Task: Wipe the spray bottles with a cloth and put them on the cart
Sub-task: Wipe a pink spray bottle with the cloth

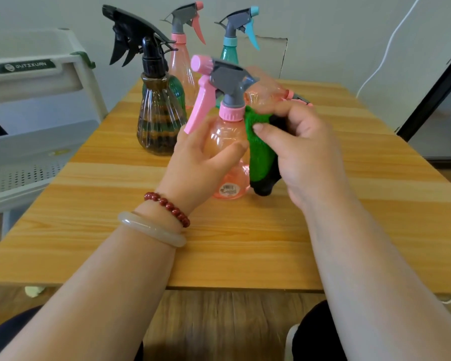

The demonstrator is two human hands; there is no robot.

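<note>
Pink spray bottle gripped by left hand; right hand presses green cloth against it.

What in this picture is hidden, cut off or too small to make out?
Head view only:
- The green bottle: mostly hidden behind the brown bottle.
- The lying pink bottle: partly covered by the right hand.
- The cart: cut off by the left edge.
- The label on the held pink bottle: too small to read.
- The cloth: partly covered by the right hand.
</note>
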